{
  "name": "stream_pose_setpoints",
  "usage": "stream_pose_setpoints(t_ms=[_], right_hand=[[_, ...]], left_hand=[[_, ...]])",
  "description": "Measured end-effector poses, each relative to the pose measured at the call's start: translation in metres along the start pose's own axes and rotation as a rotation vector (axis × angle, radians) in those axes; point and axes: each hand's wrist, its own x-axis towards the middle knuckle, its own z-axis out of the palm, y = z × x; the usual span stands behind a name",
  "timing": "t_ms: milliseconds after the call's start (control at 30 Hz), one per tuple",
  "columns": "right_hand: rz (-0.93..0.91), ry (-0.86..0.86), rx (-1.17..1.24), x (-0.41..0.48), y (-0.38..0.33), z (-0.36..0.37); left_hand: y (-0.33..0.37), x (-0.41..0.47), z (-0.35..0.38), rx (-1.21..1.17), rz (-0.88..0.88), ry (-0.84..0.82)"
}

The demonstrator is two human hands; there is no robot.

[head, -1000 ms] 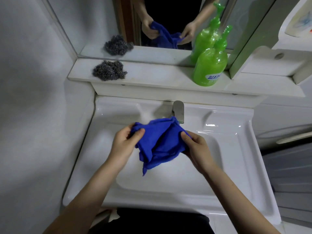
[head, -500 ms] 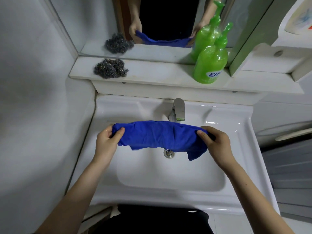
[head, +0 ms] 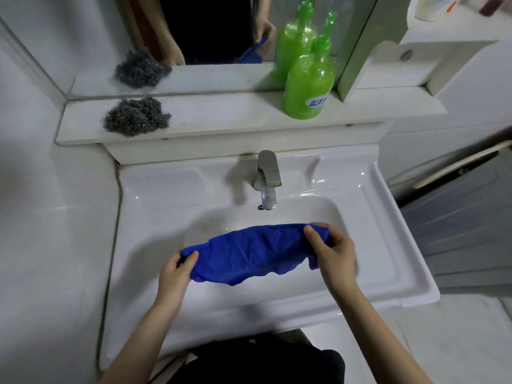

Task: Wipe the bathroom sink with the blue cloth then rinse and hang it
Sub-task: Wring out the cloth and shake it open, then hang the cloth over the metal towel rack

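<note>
Upper left of the frame, a steel wool scourer (head: 137,116) sits on the white shelf (head: 221,117), out of play. Lower down, left of centre, the left hand (head: 177,273) comes in: thumb on top and fingers curled under, pinching the near end of the blue cloth (head: 249,252). The cloth is strung out in a band across the middle of the frame. It hangs in the air over the basin, its lower edge sagging, clear of the porcelain as far as I can tell. Above it, centre frame, stands the faucet (head: 267,178), with no stream showing from the spout. Just right of that, up on the shelf, is a green soap bottle (head: 309,84), doubled in the mirror (head: 221,29). Then the right hand (head: 335,259) clamps the cloth's far end, thumb over the top edge and fingers wrapped behind. It is slightly blurred, so the finer grip is hard to read. The sink (head: 388,245) rim runs off to the right.

My read: this is cloth preparation, spreading it flat between two pinches, with no wiping under way. Whether the basin has had its wipe I cannot tell. Next, one hand should gather the cloth into a pad and press it to the sink surface. If the wipe is done, the cloth goes under the spout, which needs one hand freed for the tap.
</note>
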Motion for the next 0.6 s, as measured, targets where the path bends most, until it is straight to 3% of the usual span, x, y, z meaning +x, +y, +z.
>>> stream_pose_setpoints(t_ms=[133, 300, 433, 600], right_hand=[[-0.086, 0.082, -0.01, -0.021, -0.018, -0.012], [-0.227, 0.196, -0.012, -0.056, -0.049, -0.058], [-0.349, 0.389, 0.0, -0.094, -0.066, -0.111], [-0.346, 0.634, -0.049, -0.161, -0.058, -0.187]], left_hand=[[0.011, -0.001, 0.008, 0.088, 0.054, -0.108], [0.045, -0.022, 0.043, 0.171, 0.267, -0.22], [0.078, -0.057, 0.083, 0.237, 0.453, -0.305], [0.093, -0.119, 0.145, 0.305, 0.678, -0.497]])
